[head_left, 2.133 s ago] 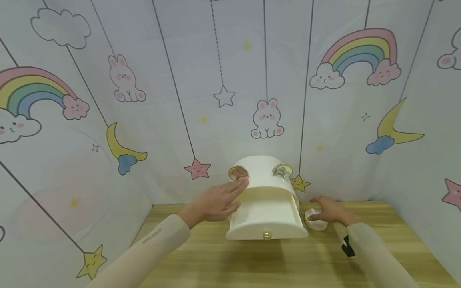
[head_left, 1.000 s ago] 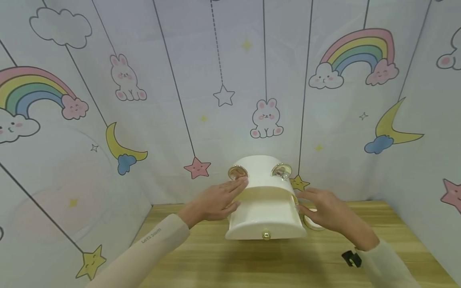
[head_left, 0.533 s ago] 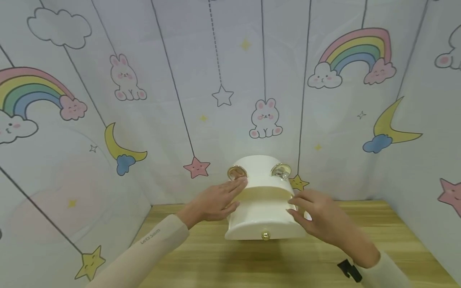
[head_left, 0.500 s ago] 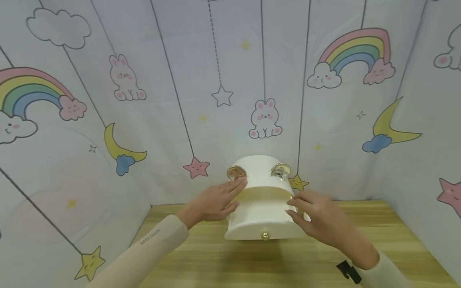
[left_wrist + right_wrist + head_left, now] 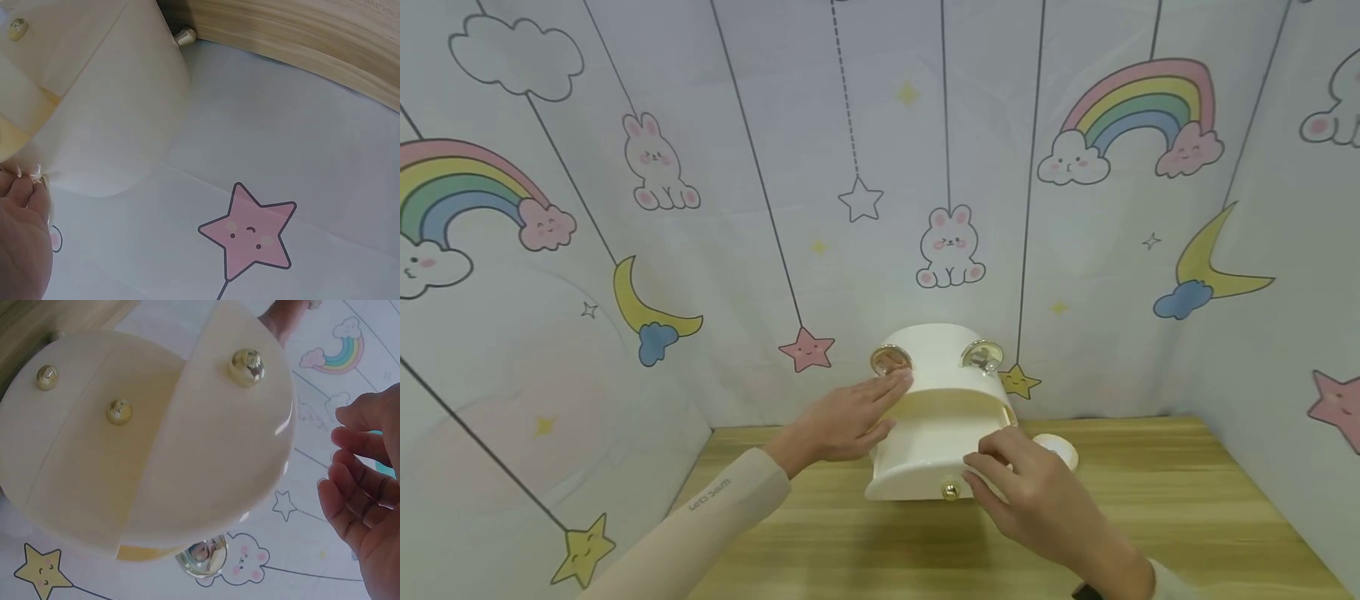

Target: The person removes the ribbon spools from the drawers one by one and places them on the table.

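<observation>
A white rounded cabinet (image 5: 936,358) with two gold-rimmed round pieces has its upper drawer (image 5: 917,475) pulled out, a gold knob (image 5: 951,490) on its front. My left hand (image 5: 842,421) rests with extended fingers on the cabinet's left front, by the left round piece (image 5: 891,360); the left wrist view shows its fingertips (image 5: 28,187) at the edge. My right hand (image 5: 1033,496) is near the drawer front's right part, fingers loosely bent, holding nothing. In the right wrist view, a gap separates the right hand (image 5: 369,481) from the drawer front (image 5: 219,444).
A small round white item (image 5: 1057,451) lies on the wooden table (image 5: 820,533) to the right of the cabinet. Behind and at both sides hangs a printed cloth (image 5: 760,250). Something black (image 5: 1086,592) shows by the right wrist.
My right hand has moved from the small round item to the drawer's right side, then down toward its front. The left hand has kept its place on the cabinet.
</observation>
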The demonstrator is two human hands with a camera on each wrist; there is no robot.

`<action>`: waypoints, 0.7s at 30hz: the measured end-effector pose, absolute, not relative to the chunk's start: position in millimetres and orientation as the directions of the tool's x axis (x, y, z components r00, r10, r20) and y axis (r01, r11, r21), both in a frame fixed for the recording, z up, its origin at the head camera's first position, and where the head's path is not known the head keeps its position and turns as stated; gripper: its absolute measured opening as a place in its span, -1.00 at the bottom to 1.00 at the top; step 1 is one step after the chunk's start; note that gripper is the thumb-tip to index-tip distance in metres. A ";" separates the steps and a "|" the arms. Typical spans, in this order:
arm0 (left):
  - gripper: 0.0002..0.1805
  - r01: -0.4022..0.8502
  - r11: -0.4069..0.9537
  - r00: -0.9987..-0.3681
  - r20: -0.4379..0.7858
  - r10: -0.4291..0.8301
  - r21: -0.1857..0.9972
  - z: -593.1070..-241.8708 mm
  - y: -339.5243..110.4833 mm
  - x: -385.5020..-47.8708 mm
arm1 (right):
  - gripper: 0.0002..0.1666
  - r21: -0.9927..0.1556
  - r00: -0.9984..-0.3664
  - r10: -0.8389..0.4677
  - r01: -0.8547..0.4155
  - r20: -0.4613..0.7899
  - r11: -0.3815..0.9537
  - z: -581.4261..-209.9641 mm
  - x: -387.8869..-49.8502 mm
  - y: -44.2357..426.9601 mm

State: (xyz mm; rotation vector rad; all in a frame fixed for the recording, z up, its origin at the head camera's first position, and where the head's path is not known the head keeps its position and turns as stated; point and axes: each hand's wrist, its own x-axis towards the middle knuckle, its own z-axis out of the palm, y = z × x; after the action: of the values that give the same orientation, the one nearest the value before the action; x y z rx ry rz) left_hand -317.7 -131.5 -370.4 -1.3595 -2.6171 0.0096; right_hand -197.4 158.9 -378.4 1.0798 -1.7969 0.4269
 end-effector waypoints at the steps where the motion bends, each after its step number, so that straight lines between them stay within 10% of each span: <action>1: -0.27 0.812 0.577 -0.559 0.168 0.812 -0.089 -370.5 -131.5 -317.6 | -0.60 0.172 -0.138 -0.484 -0.823 0.864 0.542 -380.5 -196.0 156.5; 21: -0.26 0.803 0.595 -0.585 0.146 0.798 -0.038 -367.2 -131.4 -316.3 | -0.60 0.280 -0.156 -0.527 -0.704 0.835 0.653 -428.1 -194.2 134.4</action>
State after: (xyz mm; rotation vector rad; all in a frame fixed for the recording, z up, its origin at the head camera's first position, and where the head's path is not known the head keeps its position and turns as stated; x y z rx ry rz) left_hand -316.3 -131.4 -367.2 -1.3497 -2.6713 -0.0483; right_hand -194.2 134.4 -428.1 0.9827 -1.8220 0.2110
